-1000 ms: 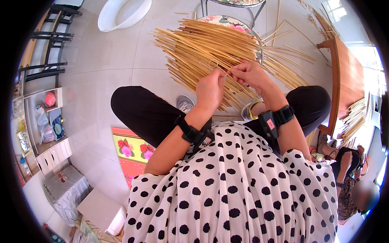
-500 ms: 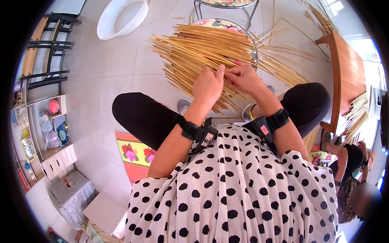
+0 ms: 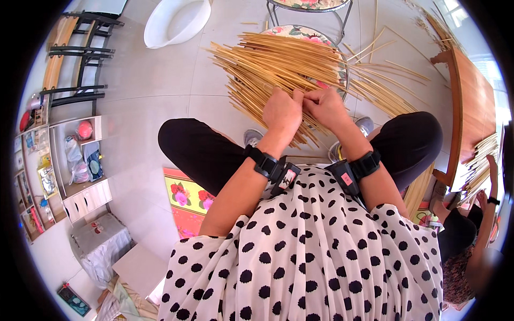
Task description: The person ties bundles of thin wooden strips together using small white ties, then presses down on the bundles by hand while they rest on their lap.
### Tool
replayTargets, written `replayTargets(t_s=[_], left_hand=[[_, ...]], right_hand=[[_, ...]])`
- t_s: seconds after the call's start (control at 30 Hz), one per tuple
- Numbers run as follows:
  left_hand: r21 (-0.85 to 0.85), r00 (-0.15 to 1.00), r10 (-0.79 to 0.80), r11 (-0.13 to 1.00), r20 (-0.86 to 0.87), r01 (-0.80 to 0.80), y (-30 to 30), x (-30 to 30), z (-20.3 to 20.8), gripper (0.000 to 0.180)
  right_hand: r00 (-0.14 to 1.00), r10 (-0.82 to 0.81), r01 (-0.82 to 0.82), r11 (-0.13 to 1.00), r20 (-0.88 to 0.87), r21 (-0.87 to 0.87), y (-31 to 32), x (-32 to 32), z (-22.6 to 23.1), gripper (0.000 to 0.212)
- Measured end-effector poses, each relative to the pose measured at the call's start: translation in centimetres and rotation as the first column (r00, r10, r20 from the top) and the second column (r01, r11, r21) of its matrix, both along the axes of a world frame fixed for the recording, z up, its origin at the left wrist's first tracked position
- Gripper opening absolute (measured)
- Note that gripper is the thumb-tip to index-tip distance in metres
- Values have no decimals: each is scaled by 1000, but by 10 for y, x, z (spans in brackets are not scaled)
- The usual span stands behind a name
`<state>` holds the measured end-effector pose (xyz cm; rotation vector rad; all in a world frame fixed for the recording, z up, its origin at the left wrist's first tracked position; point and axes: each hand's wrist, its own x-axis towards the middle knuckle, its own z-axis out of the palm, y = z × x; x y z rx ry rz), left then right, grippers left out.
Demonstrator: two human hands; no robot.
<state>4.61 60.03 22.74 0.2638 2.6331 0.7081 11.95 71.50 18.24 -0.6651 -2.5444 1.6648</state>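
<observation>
Long, thin yellow-brown straw stalks point(image 3: 284, 59) lie side by side in a broad fan on a round, flower-patterned stool seat point(image 3: 289, 29). At the near edge of the fan, my left hand point(image 3: 282, 111) is closed over the stalks, thumb pointing forward. Just beside it, my right hand point(image 3: 325, 109) is in a pinch, its fingertips close to my left thumb. What lies between the right fingertips is too small and hidden to make out. A thin pale loop shows on the stalks just beyond my left knuckles.
Loose stalks point(image 3: 383, 93) spread over the tiled floor at right. A white basin point(image 3: 178, 24) stands at far left and a wooden bench point(image 3: 474, 101) at right. Another person's arm point(image 3: 490, 203) reaches toward a stalk pile point(image 3: 479, 166). Shelves point(image 3: 77, 160) line the left.
The view has shifted slightly, so the scene sits further right. My right hand has drawn in slightly against my left. At the right, the other person's arm has lifted toward the stalk pile.
</observation>
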Motion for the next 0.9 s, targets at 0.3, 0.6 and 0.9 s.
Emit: replayTargets(t_s=[0.3, 0.6, 0.9], left_hand=[[284, 961, 188, 928, 205, -242, -2, -9, -57, 44], [-43, 685, -355, 903, -636, 428, -29, -29, 22, 19], [-115, 533, -672, 670, -513, 734, 7, -40, 1, 10]], right_hand=[[999, -51, 50, 996, 12, 75, -10, 0, 4, 17], [984, -177, 178, 981, -24, 74, -13, 0, -1, 19], [983, -171, 163, 981, 65, 109, -9, -3, 8, 19]])
